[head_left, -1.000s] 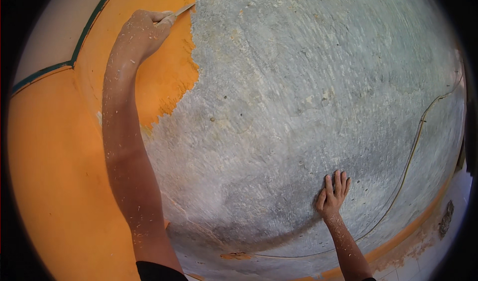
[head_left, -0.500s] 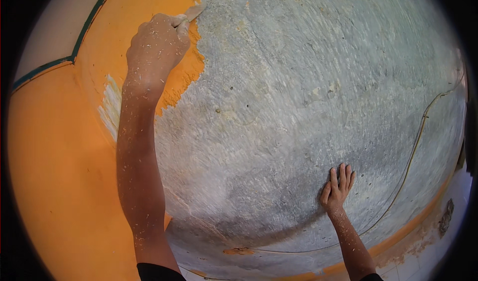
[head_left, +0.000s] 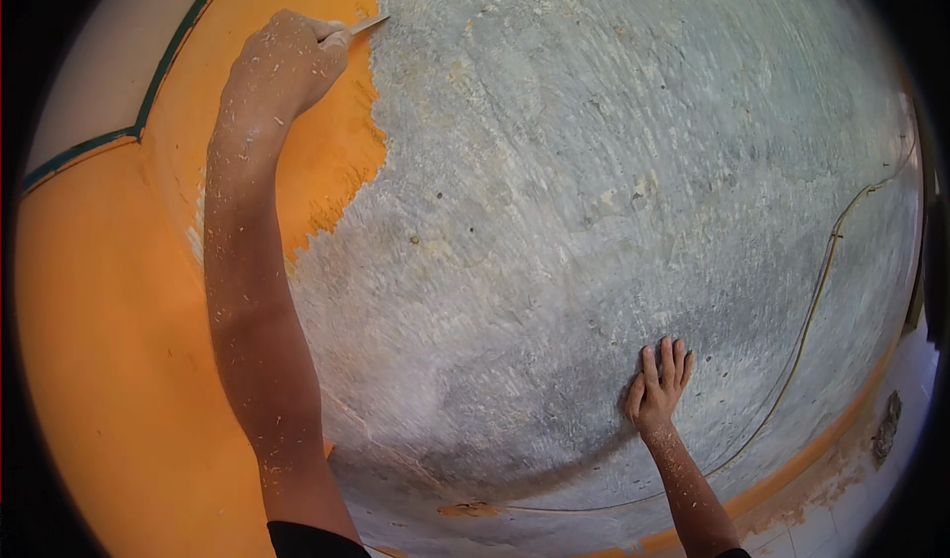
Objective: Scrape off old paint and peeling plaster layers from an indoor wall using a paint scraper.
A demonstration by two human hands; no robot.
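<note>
My left hand [head_left: 289, 63] is raised at the upper left, closed round a scraper [head_left: 370, 24] whose thin blade shows nearly edge-on. The blade's tip meets the ragged border between orange paint [head_left: 332, 152] and the bare grey wall [head_left: 554, 261]. How much handle lies inside the fist is hidden. Lower right, my right hand [head_left: 660, 385] rests on the grey surface with fingers stretched out, holding nothing. Pale flakes cling to both arms and to my left hand.
An orange wall [head_left: 109, 340] adjoins on the left, below a dark green trim line [head_left: 84, 150]. A thin cable [head_left: 816, 306] curves down the grey wall at the right. White floor tiles [head_left: 811, 533] with debris show at the lower right, beside a dark crumpled thing [head_left: 886, 429].
My left hand has moved a little up and left with the scraper, whose blade has turned edge-on. The whole view has shifted slightly. My right hand stays against the wall.
</note>
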